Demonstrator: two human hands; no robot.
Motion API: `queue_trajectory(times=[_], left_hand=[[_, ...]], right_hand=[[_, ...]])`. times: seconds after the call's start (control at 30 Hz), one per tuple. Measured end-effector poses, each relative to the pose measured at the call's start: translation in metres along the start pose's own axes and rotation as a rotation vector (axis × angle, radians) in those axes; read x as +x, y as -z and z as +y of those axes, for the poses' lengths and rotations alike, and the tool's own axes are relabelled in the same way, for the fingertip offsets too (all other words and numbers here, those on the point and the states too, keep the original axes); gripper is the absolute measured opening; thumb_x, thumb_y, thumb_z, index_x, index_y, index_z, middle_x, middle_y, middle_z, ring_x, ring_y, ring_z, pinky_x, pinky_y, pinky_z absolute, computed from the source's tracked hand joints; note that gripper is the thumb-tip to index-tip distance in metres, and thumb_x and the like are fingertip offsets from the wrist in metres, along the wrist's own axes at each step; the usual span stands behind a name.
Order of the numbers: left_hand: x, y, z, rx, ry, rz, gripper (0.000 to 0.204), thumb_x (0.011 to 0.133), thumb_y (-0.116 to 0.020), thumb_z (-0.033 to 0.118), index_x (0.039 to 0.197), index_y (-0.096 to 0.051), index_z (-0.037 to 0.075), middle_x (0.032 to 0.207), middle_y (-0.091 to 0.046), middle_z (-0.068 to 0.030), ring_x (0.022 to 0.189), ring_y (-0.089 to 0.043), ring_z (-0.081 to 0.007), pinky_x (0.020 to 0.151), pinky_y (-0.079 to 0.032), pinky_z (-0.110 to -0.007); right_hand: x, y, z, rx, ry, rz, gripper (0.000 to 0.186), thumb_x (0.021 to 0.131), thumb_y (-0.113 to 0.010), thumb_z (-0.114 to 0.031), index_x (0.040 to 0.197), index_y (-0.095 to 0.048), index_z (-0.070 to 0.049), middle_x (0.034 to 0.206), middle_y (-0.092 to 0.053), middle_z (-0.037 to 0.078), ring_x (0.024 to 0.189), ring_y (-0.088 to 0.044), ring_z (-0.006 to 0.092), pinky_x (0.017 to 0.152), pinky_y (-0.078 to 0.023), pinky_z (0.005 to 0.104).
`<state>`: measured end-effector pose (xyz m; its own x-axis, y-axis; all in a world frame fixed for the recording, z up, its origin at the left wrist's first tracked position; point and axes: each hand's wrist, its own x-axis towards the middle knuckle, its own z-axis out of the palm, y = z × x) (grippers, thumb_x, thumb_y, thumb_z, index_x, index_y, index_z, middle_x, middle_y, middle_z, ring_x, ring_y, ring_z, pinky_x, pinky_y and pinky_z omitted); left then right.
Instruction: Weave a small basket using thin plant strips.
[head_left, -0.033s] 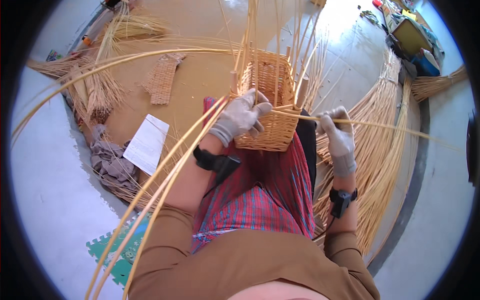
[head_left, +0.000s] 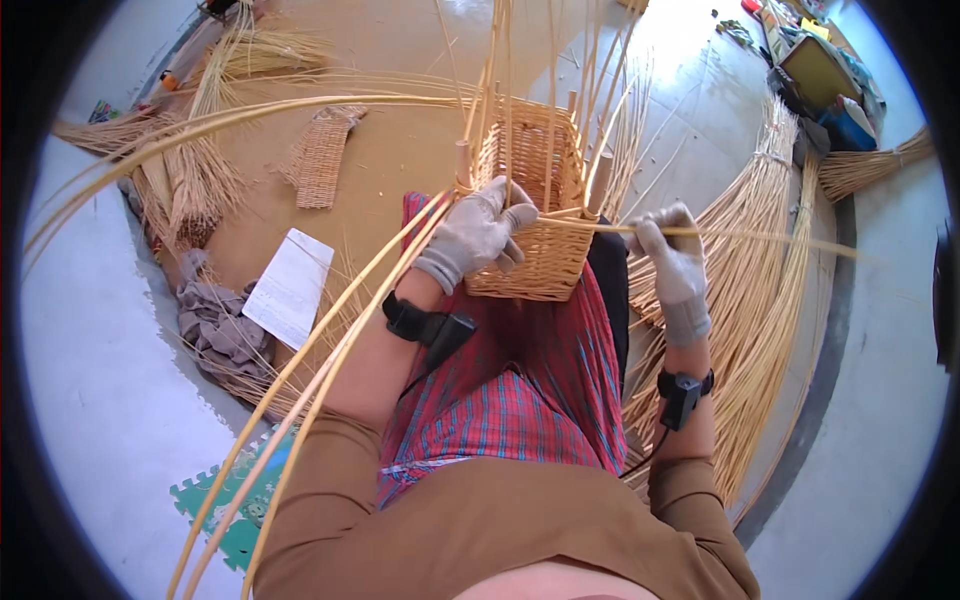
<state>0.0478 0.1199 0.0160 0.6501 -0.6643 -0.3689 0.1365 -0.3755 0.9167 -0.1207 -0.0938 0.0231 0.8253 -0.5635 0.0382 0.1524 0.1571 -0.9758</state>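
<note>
A rectangular wicker basket (head_left: pixel 535 262), open at the top, rests against my lap, with thin stakes rising from its walls and thicker wooden posts at its corners. My gloved left hand (head_left: pixel 476 232) closes on its near rim beside the left corner post (head_left: pixel 463 165). Several long rods (head_left: pixel 318 352) trail from that corner past my left forearm. To the right of the basket, my gloved right hand (head_left: pixel 672 262) pinches a long, thin willow rod (head_left: pixel 745 238). That rod runs from the near rim through my right fingers and out to the right. My left fingertips are partly hidden behind the stakes.
Big bundles of willow rods (head_left: pixel 735 300) lie on the floor at right. More bundles (head_left: pixel 200 190), a flat woven panel (head_left: pixel 325 158), a white board (head_left: pixel 290 288) and grey cloth (head_left: pixel 222 325) are at left. A green foam mat (head_left: pixel 235 495) sits at lower left.
The free end of the rod in my right hand has swung slightly upward, and that hand has risen a little. My left hand keeps its place on the basket rim.
</note>
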Motion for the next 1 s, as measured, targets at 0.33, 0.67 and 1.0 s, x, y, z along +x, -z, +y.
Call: queue_trajectory(times=[0.33, 0.67, 1.0], left_hand=[[-0.008, -0.029, -0.001, 0.101, 0.014, 0.362, 0.045, 0.109, -0.053, 0.049, 0.097, -0.064, 0.007, 0.060, -0.061, -0.0058, 0.043, -0.060, -0.0177, 0.047, -0.049, -0.034], [-0.007, -0.029, -0.014, 0.035, -0.091, 0.356, 0.026, 0.102, -0.071, 0.029, 0.106, -0.062, 0.006, 0.076, -0.069, -0.0094, 0.053, -0.068, -0.0180, 0.053, -0.054, -0.034], [-0.054, -0.013, -0.116, -0.065, -0.508, 0.556, 0.033, 0.101, -0.066, 0.001, 0.133, -0.059, 0.005, 0.118, -0.070, -0.0104, 0.104, -0.070, -0.0214, 0.093, -0.058, -0.034]], right_hand=[[0.129, -0.149, -0.058, -0.997, 0.679, -0.086, 0.079, 0.094, -0.070, -0.011, 0.165, -0.034, -0.014, 0.158, -0.050, 0.022, 0.141, -0.054, 0.0365, 0.115, -0.046, 0.0410], [-0.018, -0.021, 0.067, 0.276, 0.273, 0.336, 0.028, 0.109, -0.059, -0.025, 0.127, -0.053, -0.005, 0.100, -0.068, 0.011, 0.094, -0.072, 0.0243, 0.084, -0.061, 0.0427], [-0.095, -0.125, 0.001, -0.750, 0.632, -0.368, 0.048, 0.090, -0.075, -0.011, 0.136, -0.063, -0.008, 0.125, -0.070, 0.015, 0.111, -0.070, 0.0343, 0.095, -0.058, 0.0404]])
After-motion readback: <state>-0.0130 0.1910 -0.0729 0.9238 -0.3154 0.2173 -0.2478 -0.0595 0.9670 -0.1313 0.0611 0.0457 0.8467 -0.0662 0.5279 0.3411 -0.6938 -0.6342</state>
